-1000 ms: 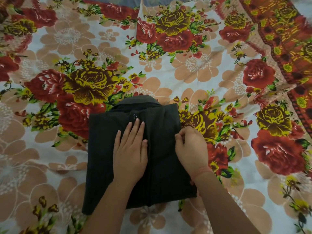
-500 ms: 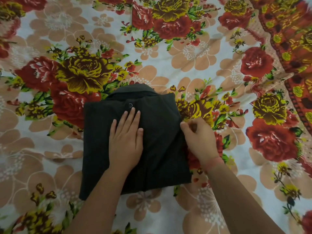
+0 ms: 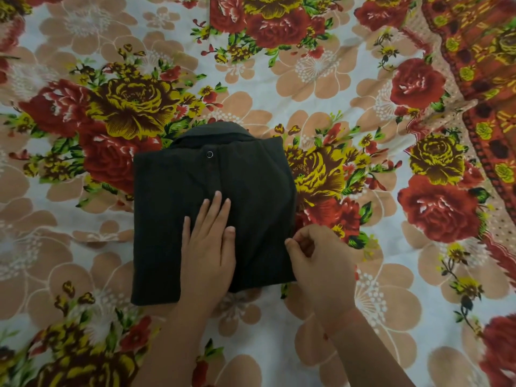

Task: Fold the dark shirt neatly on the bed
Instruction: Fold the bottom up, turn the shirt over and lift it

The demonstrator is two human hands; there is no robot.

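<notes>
The dark shirt (image 3: 167, 219) lies folded into a compact rectangle in the middle of the bed, collar at the far end with a small round snap below it. My left hand (image 3: 208, 244) rests flat on the lower middle of the shirt, fingers straight and close together, pointing away from me. My right hand (image 3: 318, 258) is at the shirt's right edge near the lower corner, its fingers curled and pinching that edge.
The bed is covered by a flowered sheet (image 3: 321, 65) with red and yellow roses on white. An orange-red patterned border (image 3: 480, 51) runs along the far right, with some creases in the cloth there.
My right hand has slid down the shirt's right edge toward me. My left hand has drawn back from the snap toward the lower middle. The camera has moved closer.
</notes>
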